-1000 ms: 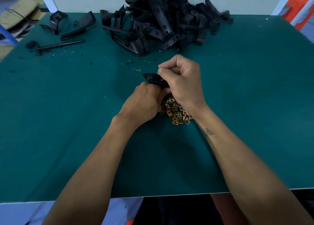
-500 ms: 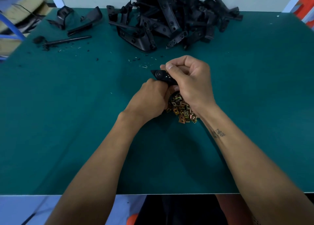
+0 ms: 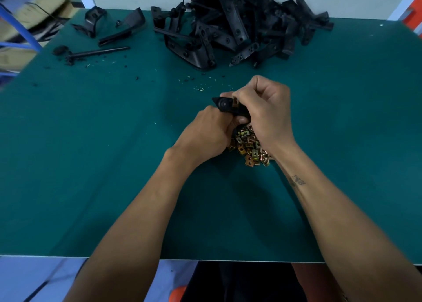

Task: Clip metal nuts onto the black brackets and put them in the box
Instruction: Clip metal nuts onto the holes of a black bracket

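Since 0.5 s ago both hands are sitting a bit nearer and the right hand (image 3: 265,112) is showing a brass-coloured metal nut (image 3: 234,102) at its fingertips, not visible before. Right hand's thumb and forefinger are pinching that 1 nut against the black bracket (image 3: 225,105), other fingers curled in. Left hand (image 3: 205,135) is gripping the bracket's near end, fingers wrapped round it; only the pointed far-left tip w/ a round hole is sticking out.

Under and between the wrists, a heap of loose nuts (image 3: 251,147) is lying on the green mat (image 3: 91,164); too many and too overlapped to count, dozens approx.

Far centre-right, a big pile of brackets (image 3: 239,25) is lying tangled, count not readable. Far left, 2 separate black parts (image 3: 93,23) (image 3: 130,25) are lying apart from the pile, plus 1 thin black rod (image 3: 100,51) nearer. Small black crumbs and pale slivers are scattered between pile and hands. No box is showing in view.
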A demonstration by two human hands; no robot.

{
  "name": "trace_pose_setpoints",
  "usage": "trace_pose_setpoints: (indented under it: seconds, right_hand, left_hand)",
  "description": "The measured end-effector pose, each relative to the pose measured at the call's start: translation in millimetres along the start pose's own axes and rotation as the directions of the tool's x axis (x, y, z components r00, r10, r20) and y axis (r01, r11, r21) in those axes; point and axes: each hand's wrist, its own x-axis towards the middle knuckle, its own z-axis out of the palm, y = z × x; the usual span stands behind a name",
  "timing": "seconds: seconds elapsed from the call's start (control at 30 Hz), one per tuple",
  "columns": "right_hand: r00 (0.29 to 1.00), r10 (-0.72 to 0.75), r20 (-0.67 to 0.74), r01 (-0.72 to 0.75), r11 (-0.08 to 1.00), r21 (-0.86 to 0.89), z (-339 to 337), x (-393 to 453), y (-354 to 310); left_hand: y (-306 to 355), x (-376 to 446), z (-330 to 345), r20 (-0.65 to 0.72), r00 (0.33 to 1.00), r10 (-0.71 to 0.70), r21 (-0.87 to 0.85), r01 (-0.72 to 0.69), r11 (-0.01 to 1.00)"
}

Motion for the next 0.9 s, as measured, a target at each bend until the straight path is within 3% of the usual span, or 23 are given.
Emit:
trace_pose_setpoints:
  seconds: [0.33, 0.5, 0.57, 0.67, 0.73, 0.8, 0.9]
  right_hand:
    - [0.989, 0.003, 0.150, 0.001, 1.000, -0.029, -8, 7, -6]
    - [0.980, 0.023, 0.198, 0.026, 0.970, -0.241, -21, 10, -2]
    - [0.977, 0.020, 0.213, 0.032, 0.971, -0.235, -23, 10, 2]
    - [0.994, -0.086, 0.066, 0.099, 0.970, -0.222, -25, 8, 10]
    - [0.990, -0.132, -0.040, 0.115, 0.950, -0.289, -27, 8, 14]
    - [0.999, 0.002, 0.036, 0.010, 0.939, -0.344, -28, 8, 11]
    - [0.930, 0.251, 0.269, -0.098, 0.874, -0.476, -21, 2, 5]
  left_hand:
    - [-1, 0, -1, 0.012, 0.999, -0.045, -0.052, 0.045, 0.998]
    - [-4, -1, 0, 0.067, 0.993, -0.094, -0.087, 0.099, 0.991]
    - [-6, 0, 1, 0.072, 0.989, -0.130, -0.182, 0.142, 0.973]
    - [-15, 4, -1, 0.055, 0.963, -0.262, -0.411, 0.261, 0.874]
    - [-17, 6, -1, -0.045, 0.945, -0.324, -0.518, 0.255, 0.817]
    - [-15, 13, -6, -0.216, 0.864, -0.455, -0.671, 0.207, 0.712]
    - [-4, 24, -13, -0.295, 0.721, -0.627, -0.882, 0.046, 0.468]
